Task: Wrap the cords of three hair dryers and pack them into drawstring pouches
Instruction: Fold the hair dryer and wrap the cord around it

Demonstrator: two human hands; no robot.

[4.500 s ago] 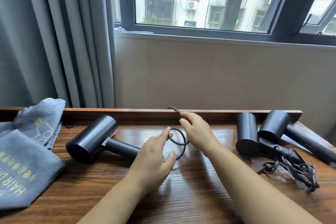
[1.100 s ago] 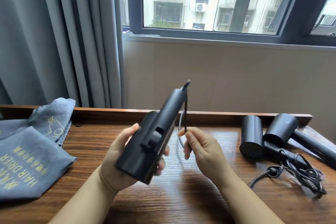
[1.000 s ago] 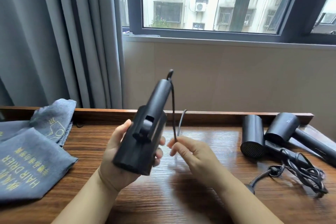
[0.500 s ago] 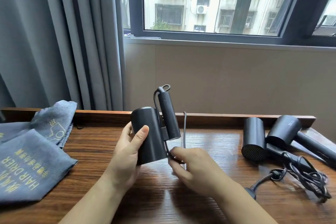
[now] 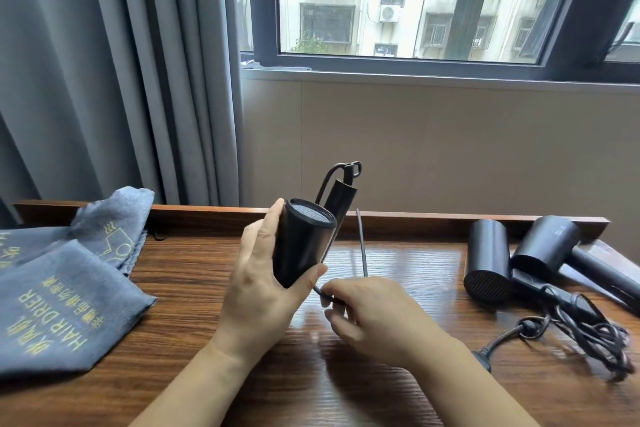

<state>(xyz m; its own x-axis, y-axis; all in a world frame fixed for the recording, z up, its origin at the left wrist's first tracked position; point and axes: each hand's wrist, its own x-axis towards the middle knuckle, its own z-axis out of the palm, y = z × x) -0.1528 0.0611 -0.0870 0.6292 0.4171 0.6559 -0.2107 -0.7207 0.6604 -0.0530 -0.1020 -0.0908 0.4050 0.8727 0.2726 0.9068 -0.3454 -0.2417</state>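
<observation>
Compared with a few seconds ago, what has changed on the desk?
The left hand lifted the hair dryer off the desk, folded it and now grips its barrel. The right hand still pinches the cord. The two other dryers and the pouches stayed put.

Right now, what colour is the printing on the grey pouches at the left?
Yellow-gold printing on the grey pouches, seen best in the head view.
</observation>
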